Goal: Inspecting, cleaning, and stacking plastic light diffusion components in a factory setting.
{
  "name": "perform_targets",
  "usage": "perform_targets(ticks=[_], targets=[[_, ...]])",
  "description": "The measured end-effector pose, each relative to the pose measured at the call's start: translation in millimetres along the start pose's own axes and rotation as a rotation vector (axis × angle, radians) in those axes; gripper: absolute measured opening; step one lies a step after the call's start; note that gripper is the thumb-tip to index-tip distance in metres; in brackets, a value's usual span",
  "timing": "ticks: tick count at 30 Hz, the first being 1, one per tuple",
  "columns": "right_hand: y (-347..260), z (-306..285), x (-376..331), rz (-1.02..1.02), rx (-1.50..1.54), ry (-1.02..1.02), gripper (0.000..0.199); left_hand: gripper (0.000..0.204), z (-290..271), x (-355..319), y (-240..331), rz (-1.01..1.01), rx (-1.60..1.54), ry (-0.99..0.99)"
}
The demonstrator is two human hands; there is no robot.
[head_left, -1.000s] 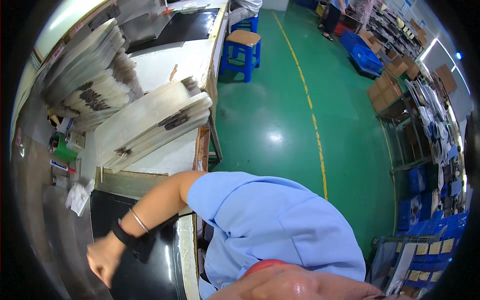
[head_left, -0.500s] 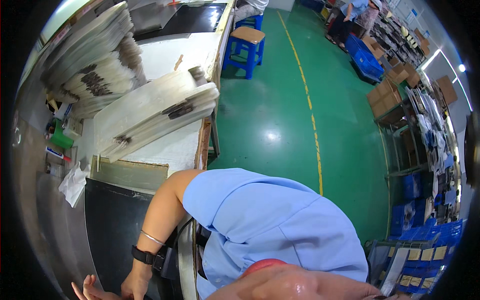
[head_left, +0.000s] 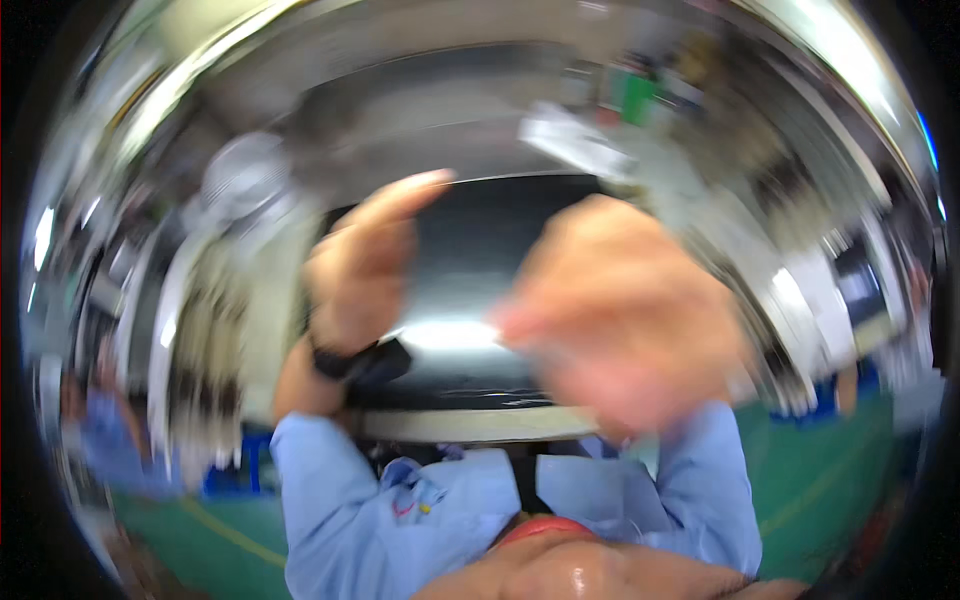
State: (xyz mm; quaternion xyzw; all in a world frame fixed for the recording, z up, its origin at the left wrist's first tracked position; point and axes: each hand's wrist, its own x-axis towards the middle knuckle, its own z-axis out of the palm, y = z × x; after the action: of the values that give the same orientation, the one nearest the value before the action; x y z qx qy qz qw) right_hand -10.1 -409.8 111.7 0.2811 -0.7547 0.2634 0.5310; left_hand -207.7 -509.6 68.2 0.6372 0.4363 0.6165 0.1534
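My left hand is raised over the left part of a black work surface. Its fingers stretch up and to the right, and I see nothing held in it. A black strap circles that wrist. Over the right part of the black surface hangs my right hand, closer to the camera and badly smeared by motion. Its fingers cannot be made out, nor whether anything is between them. The two hands are apart, with the black surface showing between them.
Beyond the black surface lies a crumpled white paper, near a green container. Blurred stacks of sheets stand at the right. A round whitish object is at the far left. Green floor shows behind me.
The view has swung left from the aisle to the work surface. Both hands now show in mid-view, raised; before, they were low at the left edge.
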Motion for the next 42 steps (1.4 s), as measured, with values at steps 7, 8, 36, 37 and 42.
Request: perform_targets(ticks=[7,8,36,37,42], targets=[[-2.7,0.7,1.4,-0.038,0.155,0.003,0.034,0.066,-19.0,-14.9,-22.0,0.232,0.881,-0.176],[5.0,11.8,0.2,-0.197,0.412,0.142,0.026,0.07,-34.2,-24.9,-12.8,0.165,0.942,-0.166],[102.7,97.2,-142.5,0.863,0.581,-0.493,0.031,0.116,-313.7,-133.1,95.3,-1.242,1.138,-0.018],[102.7,96.7,-142.1,0.866,0.556,-0.496,0.031,0.116,-316.6,-129.2,87.4,-1.237,1.135,-0.024],[102.7,97.3,-139.8,0.813,0.537,-0.527,0.031,0.082,-326.9,-111.5,88.0,-1.532,1.312,-0.132]])
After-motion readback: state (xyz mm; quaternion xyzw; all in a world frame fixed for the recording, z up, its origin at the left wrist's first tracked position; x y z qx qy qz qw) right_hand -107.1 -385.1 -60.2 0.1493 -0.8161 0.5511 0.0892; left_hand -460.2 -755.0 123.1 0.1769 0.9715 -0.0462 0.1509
